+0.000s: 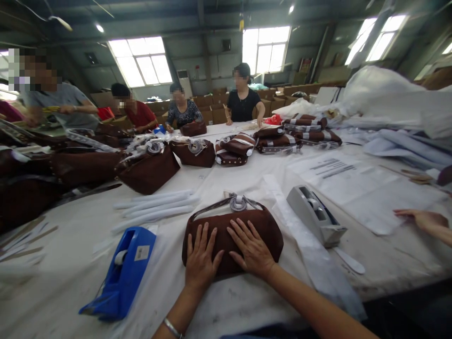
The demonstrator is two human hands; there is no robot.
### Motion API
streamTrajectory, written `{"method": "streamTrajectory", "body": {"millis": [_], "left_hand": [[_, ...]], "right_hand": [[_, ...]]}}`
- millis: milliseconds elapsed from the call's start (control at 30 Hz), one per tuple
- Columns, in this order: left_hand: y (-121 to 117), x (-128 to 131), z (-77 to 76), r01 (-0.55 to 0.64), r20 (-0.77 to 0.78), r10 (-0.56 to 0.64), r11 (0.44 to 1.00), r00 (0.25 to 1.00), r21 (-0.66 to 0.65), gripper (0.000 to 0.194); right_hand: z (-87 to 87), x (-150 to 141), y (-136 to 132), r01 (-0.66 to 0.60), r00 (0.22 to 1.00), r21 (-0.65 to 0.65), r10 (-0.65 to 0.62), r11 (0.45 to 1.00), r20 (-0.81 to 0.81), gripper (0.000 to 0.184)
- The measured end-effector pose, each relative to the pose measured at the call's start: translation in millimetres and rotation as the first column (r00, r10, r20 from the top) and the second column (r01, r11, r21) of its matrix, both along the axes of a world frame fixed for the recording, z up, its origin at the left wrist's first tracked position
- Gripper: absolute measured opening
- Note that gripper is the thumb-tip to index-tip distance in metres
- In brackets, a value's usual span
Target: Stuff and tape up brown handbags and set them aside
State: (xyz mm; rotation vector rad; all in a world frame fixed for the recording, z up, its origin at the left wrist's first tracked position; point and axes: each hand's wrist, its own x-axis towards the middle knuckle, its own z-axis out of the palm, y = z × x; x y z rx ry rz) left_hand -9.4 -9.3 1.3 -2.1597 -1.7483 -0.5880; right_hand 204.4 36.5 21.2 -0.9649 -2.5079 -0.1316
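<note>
A dark brown handbag (261,221) lies on the white-covered table right in front of me. My left hand (202,256) rests flat on its left part, fingers spread. Flat on the bag's middle and right part is my right hand (252,247), its fingers also apart. Along the bag's far edge runs its strap (212,205), and a wrapped, coiled strap piece (238,203) sits at the top centre. A blue tape dispenser (122,273) stands to the left of the bag, a grey tape dispenser (314,214) to the right.
White rolls (158,207) lie beyond the blue dispenser. More brown handbags (148,169) stand at the back left, and stacked wrapped bags (278,141) at the back. White plastic sheets (353,188) spread at right, where another person's hand (429,222) reaches in. Several co-workers are across the table.
</note>
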Motion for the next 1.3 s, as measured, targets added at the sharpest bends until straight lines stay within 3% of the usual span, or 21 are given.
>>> {"method": "streamTrajectory", "body": {"millis": [67,200,267,333,400,500,567,700,767,833,967,1033,1100,1167,1300], "left_hand": [[-2.0,-1.6,-0.8,-0.001,0.005,0.001,1.0,1.0,0.008,0.066],[0.4,-1.5,4.1,0.004,0.02,-0.004,1.0,1.0,0.003,0.068],[2.0,-0.8,5.2,-0.002,0.037,0.002,1.0,0.999,-0.012,0.068],[2.6,0.0,5.5,-0.01,0.059,0.012,1.0,0.998,-0.027,0.067],[2.4,0.7,5.5,0.0,0.065,0.002,0.999,0.998,-0.035,0.067],[1.9,1.0,5.0,0.009,0.053,-0.007,0.999,0.999,-0.032,0.066],[1.9,0.8,4.6,-0.004,0.051,0.006,0.999,0.999,-0.034,0.065],[2.7,1.5,4.1,-0.016,0.076,0.019,0.999,0.997,-0.043,0.065],[3.5,1.8,4.9,-0.014,0.097,0.018,0.999,0.995,-0.042,0.066],[4.1,0.8,6.2,-0.001,0.108,0.005,0.999,0.994,-0.044,0.068],[-0.6,-6.8,5.6,0.026,0.107,-0.02,0.998,0.994,-0.053,0.073],[-6.6,-11.0,2.1,-0.028,0.135,0.033,0.999,0.99,-0.039,0.079],[-13.0,-13.2,-2.4,-0.109,0.181,0.112,0.994,0.977,-0.027,0.085],[-17.2,-13.2,-6.1,-0.165,0.224,0.165,0.986,0.96,-0.022,0.087],[-16.9,-11.9,-7.7,-0.165,0.258,0.168,0.986,0.951,-0.032,0.086]], "right_hand": [[13.5,-2.4,-2.3,0.0,1.0,0.001,0.0,1.0,0.0,0.072],[71.3,-4.1,-15.7,0.027,0.992,0.066,-0.018,0.997,-0.123,0.085],[86.5,-1.2,-19.6,0.077,0.981,0.097,-0.058,0.992,-0.184,0.091],[74.3,3.9,-17.3,0.167,0.972,0.1,-0.147,0.981,-0.186,0.09],[41.1,9.4,-10.4,0.185,0.978,0.126,-0.17,0.975,-0.123,0.084],[1.1,14.6,0.0,0.253,0.967,0.031,-0.253,0.967,-0.004,0.084],[5.8,16.1,3.8,0.288,0.958,0.014,-0.287,0.958,-0.02,0.084],[52.7,19.2,5.4,0.426,0.889,0.052,-0.407,0.903,-0.207,0.083],[54.5,20.4,6.6,0.463,0.868,0.079,-0.435,0.883,-0.239,0.082],[33.3,21.5,8.5,0.428,0.894,0.121,-0.4,0.896,-0.199,0.077],[-23.2,26.5,12.5,0.408,0.913,0.057,-0.404,0.911,-0.061,0.077],[-36.1,30.6,13.8,0.404,0.914,0.062,-0.4,0.913,-0.061,0.075],[-36.2,34.2,13.8,0.391,0.92,0.081,-0.387,0.917,-0.068,0.072],[-24.2,34.0,10.7,0.38,0.925,0.102,-0.375,0.919,-0.068,0.07],[28.5,8.6,-9.5,0.341,0.939,0.138,-0.328,0.93,-0.105,0.075]]}}
